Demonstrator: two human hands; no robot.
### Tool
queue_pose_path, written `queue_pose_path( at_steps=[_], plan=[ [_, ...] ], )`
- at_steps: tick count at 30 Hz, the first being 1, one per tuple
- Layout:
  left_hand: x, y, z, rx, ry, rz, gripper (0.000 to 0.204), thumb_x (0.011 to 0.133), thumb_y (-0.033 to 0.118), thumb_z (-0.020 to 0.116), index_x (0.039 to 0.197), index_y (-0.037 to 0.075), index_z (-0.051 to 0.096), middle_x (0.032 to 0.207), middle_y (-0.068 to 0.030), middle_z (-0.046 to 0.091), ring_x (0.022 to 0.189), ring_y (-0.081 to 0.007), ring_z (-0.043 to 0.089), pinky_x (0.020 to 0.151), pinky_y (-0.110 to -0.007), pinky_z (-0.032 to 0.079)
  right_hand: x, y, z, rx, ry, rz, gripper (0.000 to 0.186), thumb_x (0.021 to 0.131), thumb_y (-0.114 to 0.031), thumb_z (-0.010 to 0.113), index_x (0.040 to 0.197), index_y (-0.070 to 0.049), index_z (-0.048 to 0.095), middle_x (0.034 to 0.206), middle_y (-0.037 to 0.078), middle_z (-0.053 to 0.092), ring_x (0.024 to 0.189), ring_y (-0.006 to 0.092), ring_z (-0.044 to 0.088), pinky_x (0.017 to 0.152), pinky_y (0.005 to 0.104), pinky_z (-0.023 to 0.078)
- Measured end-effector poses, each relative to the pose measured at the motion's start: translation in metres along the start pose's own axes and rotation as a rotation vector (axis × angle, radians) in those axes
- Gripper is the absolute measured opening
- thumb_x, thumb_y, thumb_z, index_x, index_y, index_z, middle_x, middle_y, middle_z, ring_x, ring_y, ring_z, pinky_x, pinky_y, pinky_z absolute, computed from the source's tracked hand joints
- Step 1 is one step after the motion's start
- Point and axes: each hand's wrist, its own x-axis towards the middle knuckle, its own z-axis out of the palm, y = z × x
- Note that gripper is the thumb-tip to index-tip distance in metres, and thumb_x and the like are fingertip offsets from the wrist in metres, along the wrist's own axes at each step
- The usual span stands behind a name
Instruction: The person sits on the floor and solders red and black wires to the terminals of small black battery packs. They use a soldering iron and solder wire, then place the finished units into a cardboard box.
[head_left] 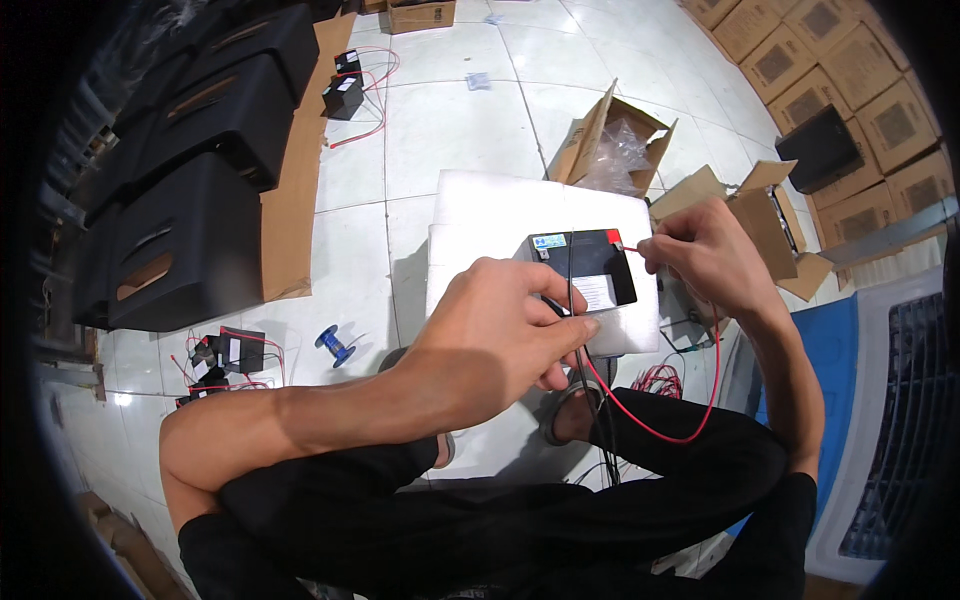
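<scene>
Far left: row of black speaker cabinets (190, 200) on cardboard sheets (295, 180) along the floor edge, packed tight, no room there. In front of them, small black batteries with red leads (228, 358) and a blue wire spool (335, 345) on the white tile floor (440, 110). Tile between those and the white foam slab (480, 215) is open.

Left hand (500, 335): fingers curled, thumb and forefinger pinched together on the black wire (572, 290), the hand lying over the battery's near left corner. The wire runs up over the battery top and down between the knees.

Black battery (590, 265) sits mid-frame on the foam slab, blue label at the top left, red patch at the top right, white label on the front. Slab's far side is bare; the near right edge is close to the battery.

Right hand (705, 255): fingers bunched, tips pinching the end of the red wire (660, 425) just beside the battery's top right corner; can't tell whether the wire end touches the terminal. The red wire loops down across the right knee and back up to the left hand.

Right side is crowded: open cardboard boxes (615, 140) just behind and beside the slab, stacked cartons (850, 70) along the far right, a blue and white panel (830, 360) by the right elbow.
</scene>
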Motion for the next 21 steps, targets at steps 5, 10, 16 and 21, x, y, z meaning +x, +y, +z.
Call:
queue_pose_path(
  at_steps=[5,10,16,21],
  plan=[
    [-0.002,0.002,0.001,0.03,0.0,-0.005,0.03,0.096,0.017,0.066,0.107,-0.011,0.062,0.08,-0.012,0.072,0.067,-0.0131,0.068,0.063,-0.027,0.056,0.004,-0.005,-0.002,0.051,-0.014,0.076,0.028,0.077,-0.022,0.066,0.07,0.005,0.073,0.05,0.006,0.055,0.047,0.0098,0.047,0.047,0.0288,0.036],
    [-0.005,0.003,-0.001,0.007,-0.007,0.005,0.031,0.096,0.017,0.066,0.108,-0.011,0.061,0.08,-0.0117,0.072,0.066,-0.0127,0.068,0.063,-0.026,0.056,-0.002,-0.009,0.0,-0.041,0.003,0.017,0.027,0.079,-0.021,0.067,0.072,0.005,0.074,0.051,0.008,0.058,0.046,0.0103,0.05,0.046,0.0283,0.037],
    [0.0,-0.002,0.0,0.013,0.003,0.029,0.03,0.096,0.017,0.066,0.106,-0.011,0.062,0.08,-0.0122,0.072,0.069,-0.0127,0.068,0.064,-0.025,0.056,-0.013,-0.003,0.005,-0.002,-0.016,-0.053,0.028,0.084,-0.017,0.064,0.078,0.008,0.073,0.053,0.01,0.059,0.05,0.0125,0.057,0.051,0.031,0.047],
    [0.003,-0.011,0.005,0.074,0.04,0.043,0.028,0.095,0.016,0.067,0.104,-0.01,0.064,0.08,-0.0122,0.073,0.073,-0.0125,0.068,0.069,-0.026,0.056,-0.024,0.003,0.016,-0.021,0.081,-0.18,0.022,0.085,-0.012,0.066,0.089,0.008,0.072,0.067,0.016,0.066,0.059,0.0187,0.064,0.059,0.0322,0.051]
  ],
)
